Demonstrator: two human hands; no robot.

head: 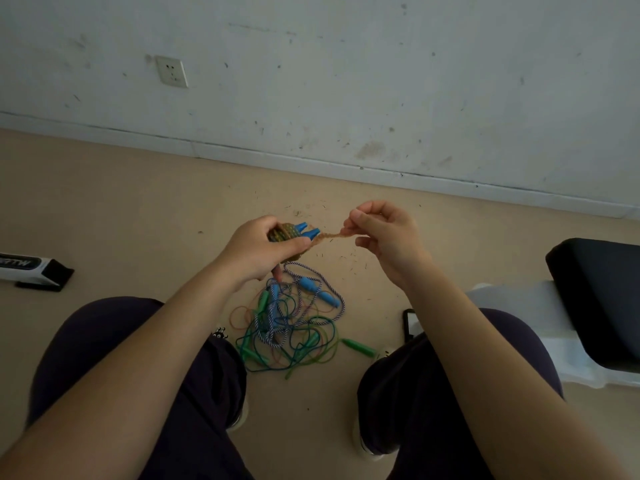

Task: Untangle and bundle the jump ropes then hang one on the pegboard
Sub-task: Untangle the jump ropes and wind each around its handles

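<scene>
above the tangled ropes [291, 323], left hand [256, 251] grips a bundled rope [287, 233], right hand [381, 233] pinches its twine [329, 235].

A wall socket [171, 71], a phone [410, 323] on the floor — black cushion [602, 292] at right.

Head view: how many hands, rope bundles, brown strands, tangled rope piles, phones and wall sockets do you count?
Hands: 2, left hand and right hand
Rope bundle: 1, in the left hand
Brown strand: 1, pinched by the right hand
Tangled rope pile: 1
Phone: 1
Wall socket: 1
Total: 7
</scene>
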